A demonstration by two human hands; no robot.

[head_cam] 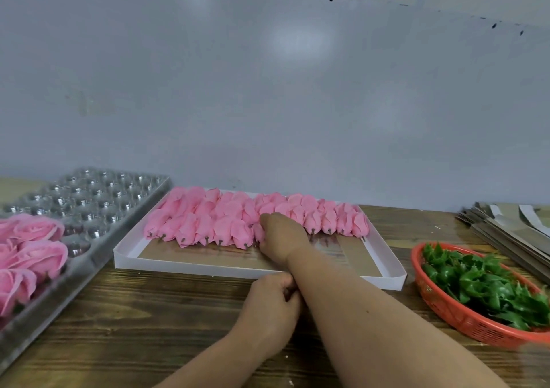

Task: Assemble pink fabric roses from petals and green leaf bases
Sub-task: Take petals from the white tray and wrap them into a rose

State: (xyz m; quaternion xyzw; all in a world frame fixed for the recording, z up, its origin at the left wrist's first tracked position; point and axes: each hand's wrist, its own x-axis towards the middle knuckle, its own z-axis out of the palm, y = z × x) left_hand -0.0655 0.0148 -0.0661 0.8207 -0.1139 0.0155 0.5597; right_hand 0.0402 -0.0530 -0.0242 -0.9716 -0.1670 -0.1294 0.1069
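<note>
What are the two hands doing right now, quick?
Left hand: fingers curled by the white tray; cannot tell if it holds anything.
Right hand: reaching into the pink petal buds; grip hidden.

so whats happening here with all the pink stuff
A person is assembling pink fabric roses at a wooden table. Their right hand reaches into the white shallow box and is on one of the rolled pink buds. The left hand is curled at the box's near edge; what it holds is hidden. Green leaf bases wait in the red basket, and finished roses sit in a clear plastic tray.
</note>
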